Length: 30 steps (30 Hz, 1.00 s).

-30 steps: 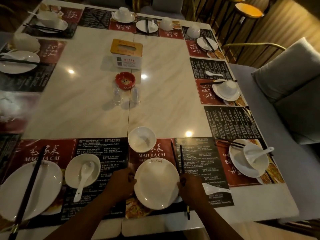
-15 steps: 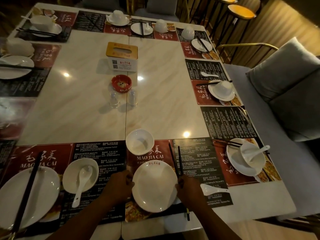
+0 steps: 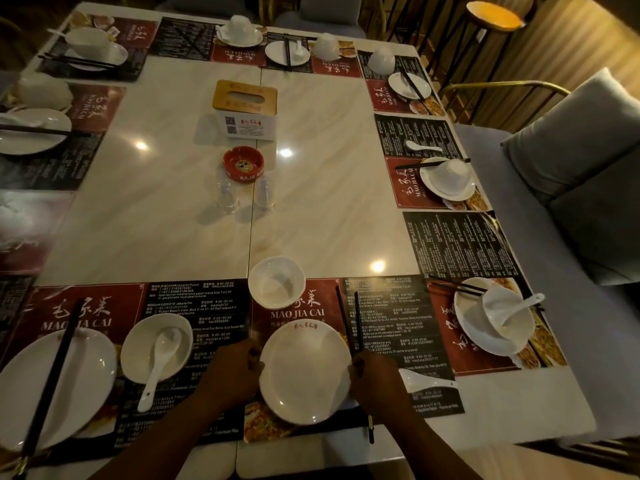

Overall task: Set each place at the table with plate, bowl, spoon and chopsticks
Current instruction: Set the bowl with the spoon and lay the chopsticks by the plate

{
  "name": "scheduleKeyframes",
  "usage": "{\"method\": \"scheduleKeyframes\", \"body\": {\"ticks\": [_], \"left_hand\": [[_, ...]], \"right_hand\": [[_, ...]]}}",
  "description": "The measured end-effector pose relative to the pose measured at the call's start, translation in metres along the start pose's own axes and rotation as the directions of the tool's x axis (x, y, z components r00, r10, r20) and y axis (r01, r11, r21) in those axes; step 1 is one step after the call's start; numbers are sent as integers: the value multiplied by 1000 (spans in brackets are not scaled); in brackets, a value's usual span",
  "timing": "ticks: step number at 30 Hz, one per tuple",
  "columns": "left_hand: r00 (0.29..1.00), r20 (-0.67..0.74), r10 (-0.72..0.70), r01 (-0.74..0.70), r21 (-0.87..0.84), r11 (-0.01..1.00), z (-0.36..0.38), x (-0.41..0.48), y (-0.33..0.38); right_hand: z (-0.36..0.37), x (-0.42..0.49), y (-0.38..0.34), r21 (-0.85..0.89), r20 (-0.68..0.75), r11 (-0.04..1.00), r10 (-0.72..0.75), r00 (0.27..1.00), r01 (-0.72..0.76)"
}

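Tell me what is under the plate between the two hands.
The plate lies on a red and black placemat; its MAO JIA CAI lettering and a food photo show around the rim. The mat's middle is covered, so anything else beneath is hidden.

Restaurant: printed menu placemats, ashtray.

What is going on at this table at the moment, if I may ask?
A person is setting the near place. The left hand and right hand hold opposite rims of the plate on its placemat. The empty bowl stands just beyond it, the chopsticks lie at its right, passing under the right hand, and the spoon lies further right. Other places round the table already have dishes.
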<state>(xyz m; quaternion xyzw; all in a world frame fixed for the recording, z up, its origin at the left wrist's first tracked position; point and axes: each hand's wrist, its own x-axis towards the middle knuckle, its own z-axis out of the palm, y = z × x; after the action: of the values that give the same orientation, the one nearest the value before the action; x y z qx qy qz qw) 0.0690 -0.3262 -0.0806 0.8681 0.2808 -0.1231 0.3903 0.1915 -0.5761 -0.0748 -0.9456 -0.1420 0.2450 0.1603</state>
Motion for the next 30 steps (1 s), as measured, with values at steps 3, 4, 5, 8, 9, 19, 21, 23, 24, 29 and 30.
{"method": "scheduleKeyframes", "body": {"ticks": [3,4,5,8,9,19,21,23,24,29,30], "left_hand": [[996,-90,18,-14,47,999,2,-1,6],[993,-120,24,-14,79,997,2,-1,10],[989,-143,36,-21,105,994,4,-1,17],[986,-161,39,-23,99,995,9,4,38],[988,-152,38,-25,85,996,12,6,46],[1000,-25,-15,13,-100,995,36,25,114],[1000,25,-3,6,-132,991,44,26,126],[995,95,1,18,-203,979,51,25,138],[993,120,2,27,-242,970,53,24,143],[997,36,-64,72,-322,944,54,20,153],[996,18,-88,89,-328,941,52,17,149]], "right_hand": [[-8,3,6,2,-70,1000,14,997,-14],[-11,5,8,-3,-87,1000,15,996,-15],[-16,8,8,-6,-97,1000,10,995,-11],[-30,27,4,-3,-95,999,33,995,-33],[-35,35,2,4,-82,999,52,995,-52],[-45,68,-1,-2,162,998,65,985,-66],[-55,68,-1,85,172,995,38,984,-53],[-67,66,-6,206,165,979,-17,986,-17],[-73,66,-11,268,161,963,-52,986,7],[-81,74,-23,401,210,912,-186,960,89],[-79,77,-22,373,211,923,-189,959,100]]}}
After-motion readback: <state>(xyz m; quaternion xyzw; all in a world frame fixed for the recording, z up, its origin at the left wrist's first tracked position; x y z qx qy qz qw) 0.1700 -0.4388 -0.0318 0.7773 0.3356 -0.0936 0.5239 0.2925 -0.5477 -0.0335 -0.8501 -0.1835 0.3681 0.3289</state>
